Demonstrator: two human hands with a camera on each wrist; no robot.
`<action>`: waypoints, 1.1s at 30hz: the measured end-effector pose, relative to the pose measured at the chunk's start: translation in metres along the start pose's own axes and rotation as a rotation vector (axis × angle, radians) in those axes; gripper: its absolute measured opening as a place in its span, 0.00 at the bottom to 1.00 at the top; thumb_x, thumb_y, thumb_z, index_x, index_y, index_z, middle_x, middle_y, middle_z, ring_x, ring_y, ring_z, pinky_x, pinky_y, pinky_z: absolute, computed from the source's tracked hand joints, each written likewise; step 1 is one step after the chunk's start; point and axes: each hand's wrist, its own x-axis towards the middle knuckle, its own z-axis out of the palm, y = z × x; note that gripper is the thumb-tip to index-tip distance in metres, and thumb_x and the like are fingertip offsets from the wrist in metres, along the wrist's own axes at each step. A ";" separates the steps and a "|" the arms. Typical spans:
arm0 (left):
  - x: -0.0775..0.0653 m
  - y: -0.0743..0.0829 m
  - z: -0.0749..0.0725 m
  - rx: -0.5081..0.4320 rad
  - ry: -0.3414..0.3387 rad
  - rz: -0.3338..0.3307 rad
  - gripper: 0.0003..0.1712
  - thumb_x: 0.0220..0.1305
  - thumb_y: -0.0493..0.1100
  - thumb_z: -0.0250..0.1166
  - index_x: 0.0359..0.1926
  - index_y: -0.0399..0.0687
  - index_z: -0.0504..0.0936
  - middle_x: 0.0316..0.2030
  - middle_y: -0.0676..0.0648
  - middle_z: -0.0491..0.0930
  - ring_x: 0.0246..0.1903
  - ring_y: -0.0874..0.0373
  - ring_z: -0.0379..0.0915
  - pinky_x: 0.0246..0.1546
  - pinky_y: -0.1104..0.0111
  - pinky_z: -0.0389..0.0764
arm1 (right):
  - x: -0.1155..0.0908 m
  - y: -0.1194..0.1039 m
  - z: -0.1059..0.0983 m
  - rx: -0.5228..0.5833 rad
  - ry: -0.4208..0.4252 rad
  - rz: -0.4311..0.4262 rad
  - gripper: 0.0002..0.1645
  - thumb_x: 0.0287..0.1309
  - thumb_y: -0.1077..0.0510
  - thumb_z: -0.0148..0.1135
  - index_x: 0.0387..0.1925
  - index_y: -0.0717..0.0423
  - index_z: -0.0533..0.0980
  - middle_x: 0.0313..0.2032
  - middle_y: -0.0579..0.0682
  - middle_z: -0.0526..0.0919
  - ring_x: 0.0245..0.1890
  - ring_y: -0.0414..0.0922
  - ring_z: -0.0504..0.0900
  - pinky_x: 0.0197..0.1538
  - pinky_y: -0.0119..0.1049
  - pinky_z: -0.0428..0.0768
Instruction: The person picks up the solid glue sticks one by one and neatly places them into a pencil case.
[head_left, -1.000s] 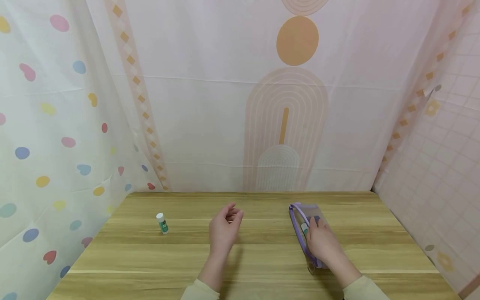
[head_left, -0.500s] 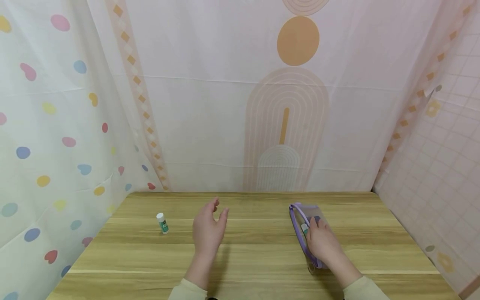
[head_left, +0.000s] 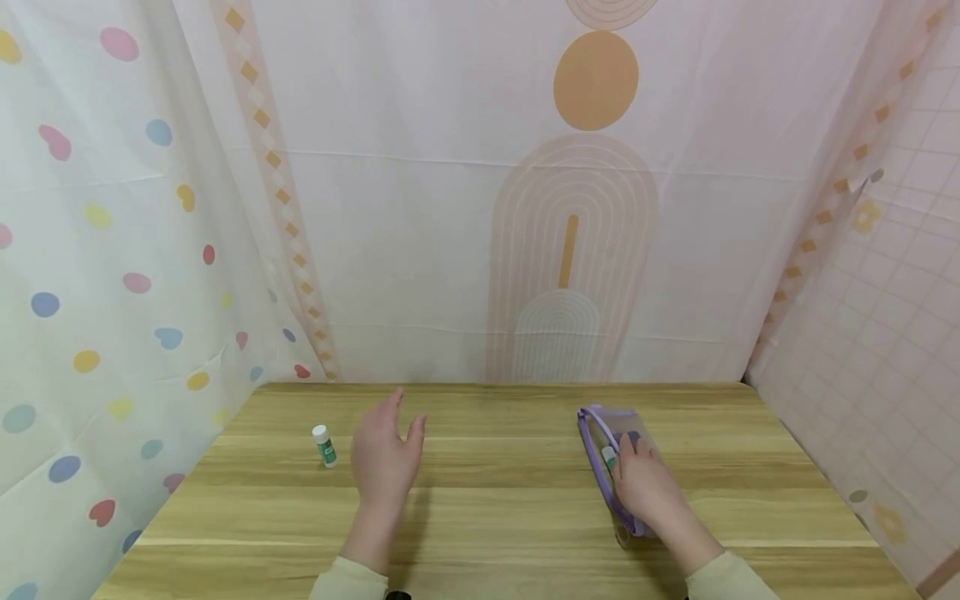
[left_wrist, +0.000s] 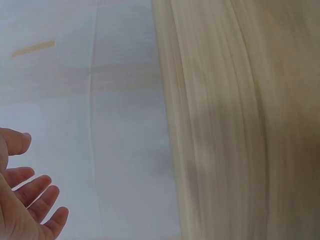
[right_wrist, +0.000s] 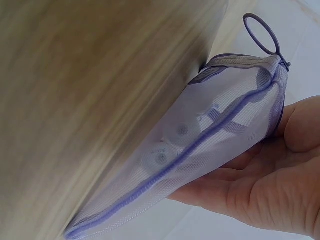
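Note:
A small glue stick (head_left: pixel 324 446) with a white cap and green label lies at the left of the table. My left hand (head_left: pixel 385 454) hovers to the right of it, thumb spread from the fingers, holding nothing. In the left wrist view its fingers (left_wrist: pixel 42 202) are loosely bent. At the right, my right hand (head_left: pixel 648 483) grips the side of a purple-edged mesh zip pouch (head_left: pixel 588 454), which gapes along its zipper. Another glue stick (head_left: pixel 609 457) shows in the opening. Through the mesh (right_wrist: pixel 200 145), two round white ends are visible in the right wrist view.
The wooden table (head_left: pixel 510 517) ends at a hanging patterned cloth (head_left: pixel 420 267) behind it. A dotted cloth (head_left: pixel 112 333) hangs on the left and a checked one (head_left: pixel 885 333) on the right. A ring pull (right_wrist: pixel 262 32) sticks out from the pouch's end.
My left hand has moved left, nearer to the glue stick on the table, and its fingers have straightened and spread. The right hand and the pouch have stayed put.

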 end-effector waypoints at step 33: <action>0.018 -0.067 -0.042 0.124 0.047 -0.068 0.29 0.53 0.36 0.73 0.54 0.26 0.75 0.47 0.24 0.78 0.47 0.28 0.73 0.50 0.39 0.72 | 0.000 0.000 0.000 -0.013 -0.006 0.003 0.27 0.67 0.64 0.51 0.58 0.85 0.65 0.46 0.75 0.74 0.45 0.66 0.75 0.54 0.57 0.75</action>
